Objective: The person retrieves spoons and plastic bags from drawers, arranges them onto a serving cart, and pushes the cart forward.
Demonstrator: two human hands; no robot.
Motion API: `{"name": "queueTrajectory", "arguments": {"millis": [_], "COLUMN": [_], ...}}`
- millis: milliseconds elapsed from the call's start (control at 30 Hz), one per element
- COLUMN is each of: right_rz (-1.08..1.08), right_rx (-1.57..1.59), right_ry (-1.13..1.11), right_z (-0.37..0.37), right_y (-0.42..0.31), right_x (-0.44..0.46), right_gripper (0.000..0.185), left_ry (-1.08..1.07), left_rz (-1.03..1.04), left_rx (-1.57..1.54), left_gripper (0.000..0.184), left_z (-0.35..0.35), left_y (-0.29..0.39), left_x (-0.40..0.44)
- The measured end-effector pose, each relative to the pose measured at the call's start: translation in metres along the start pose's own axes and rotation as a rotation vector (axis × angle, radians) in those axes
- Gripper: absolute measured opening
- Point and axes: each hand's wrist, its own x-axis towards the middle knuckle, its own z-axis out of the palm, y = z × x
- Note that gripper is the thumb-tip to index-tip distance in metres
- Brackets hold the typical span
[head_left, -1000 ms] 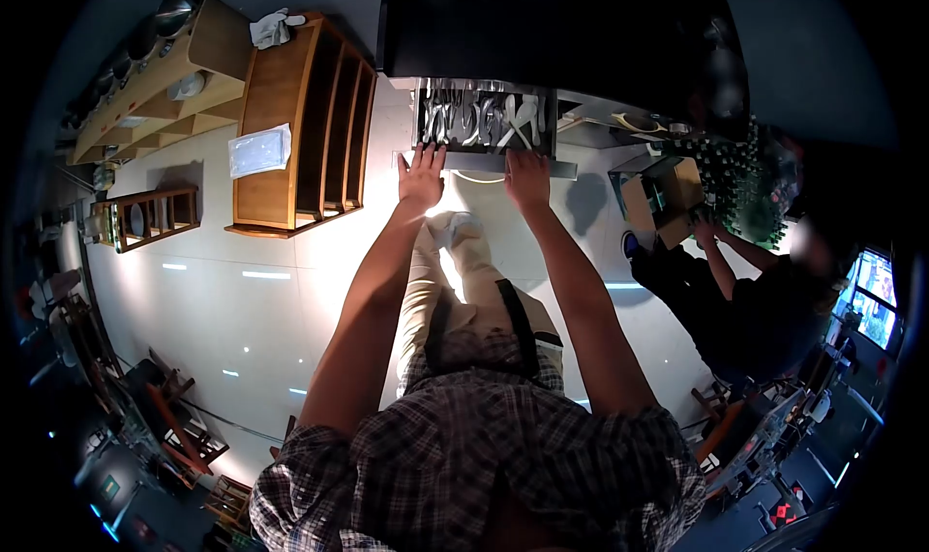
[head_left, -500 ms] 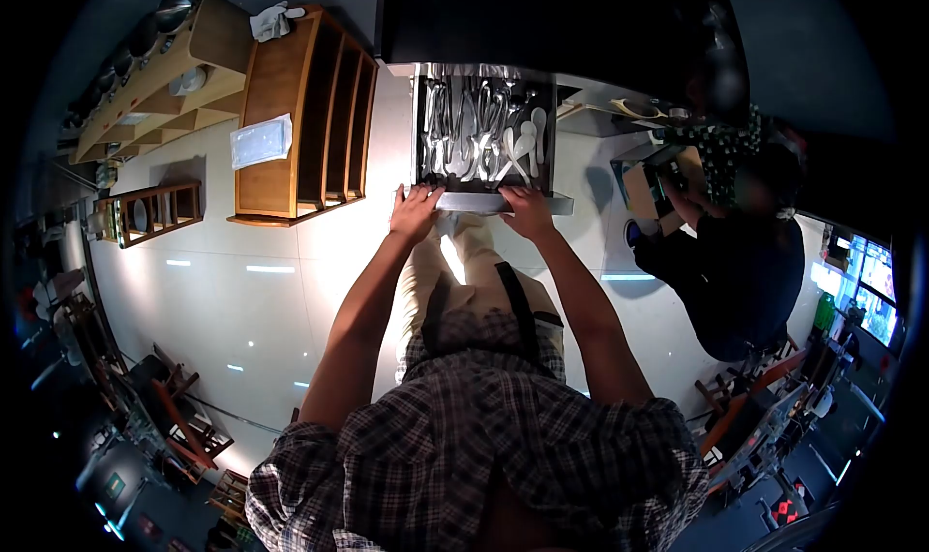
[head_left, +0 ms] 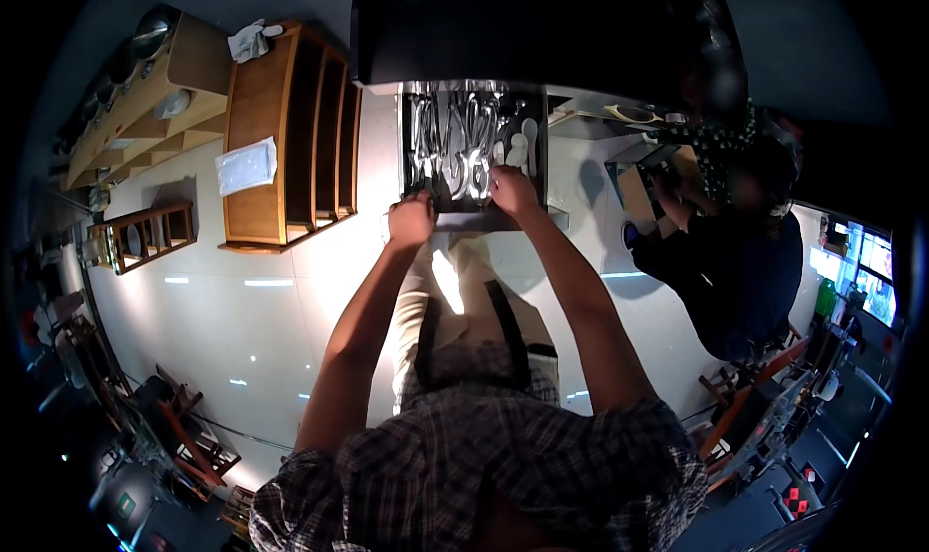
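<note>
Open drawer point(head_left: 474, 222) juts from black cabinet point(head_left: 542, 29), utensils point(head_left: 474, 146) inside. Left hand point(head_left: 412, 217) at drawer's front edge, fingers curled; grip unclear. Right hand point(head_left: 513, 190) over drawer's front part, fingers bent beside utensils; hold can't be told.

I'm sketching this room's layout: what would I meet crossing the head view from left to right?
Small wooden rack, brown wooden cabinet, left hand, right hand, cardboard box, bright panels.
</note>
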Motion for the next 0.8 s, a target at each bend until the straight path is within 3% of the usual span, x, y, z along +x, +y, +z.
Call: {"name": "queueTrajectory", "arguments": {"millis": [67,133,200,267,333,467,533,600,700,800], "right_rz": [-0.058,0.037,-0.088,-0.110,0.008,0.080,0.018,-0.041,-0.024,-0.005], "right_rx": [-0.177,-0.276,-0.388,-0.425,-0.385,-0.553,-0.566,-0.530,-0.550,-0.541], "right_ry": [0.324,0.200,0.221,0.137,0.087,0.015,0.122,0.211,0.208,0.196], "right_z": [0.007,0.006,0.015,0.018,0.007,0.011,0.017,0.017,0.016,0.015], "right_y": [0.006,0.005,0.013,0.018,0.010,0.037,0.047,0.047,0.045,0.043], "right_x": [0.022,0.037,0.041,0.038,0.034,0.020,0.011,0.005,0.007,0.008], "right_gripper": [0.033,0.038,0.038,0.037,0.039,0.041,0.036,0.027,0.021,0.020], "left_ry": [0.217,0.194,0.156,0.097,0.075,0.038,-0.151,-0.135,0.097,0.100], "left_rz": [0.280,0.386,0.474,0.482,0.613,0.586,0.520,0.564,0.609,0.649], "left_rx": [0.135,0.147,0.214,0.191,0.220,0.121,0.424,0.531,0.621,0.575], "left_gripper": [0.045,0.056,0.063,0.066,0.064,0.061,0.056,0.050,0.042,0.042], "left_z": [0.023,0.016,0.034,0.048,0.067,0.080,0.084,0.087,0.092,0.086], "left_y": [-0.001,0.029,0.045,0.065,0.071,0.080,0.081,0.077,0.064,0.051], "left_x": [0.022,0.038,0.062,0.080,0.097,0.117,0.127,0.126,0.127,0.120]}}
